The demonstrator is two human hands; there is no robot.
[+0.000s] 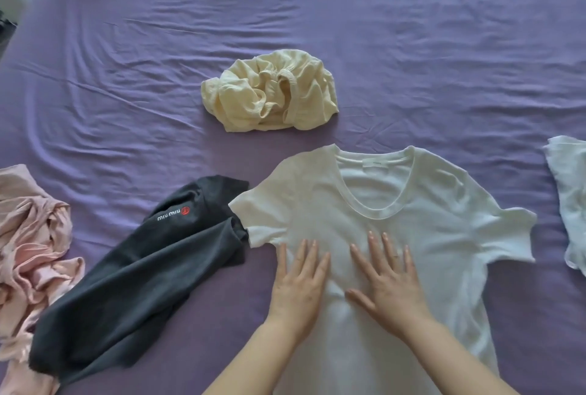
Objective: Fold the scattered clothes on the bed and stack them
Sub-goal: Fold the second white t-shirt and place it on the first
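Both hands, the left hand [298, 283] and the right hand [385, 280], lie flat with fingers straight on the white T-shirt [428, 223], spread near the bed's [412, 45] front edge.

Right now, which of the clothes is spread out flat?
The white T-shirt under both hands. The yellow, pink and dark grey clothes lie crumpled or bunched.

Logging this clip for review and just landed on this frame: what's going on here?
A person is smoothing a white T-shirt laid flat on the purple bed, left hand and right hand pressing open on its chest. Nothing is folded yet: a cream garment, a dark grey garment and a pink one lie crumpled; another white piece sits at the right edge.
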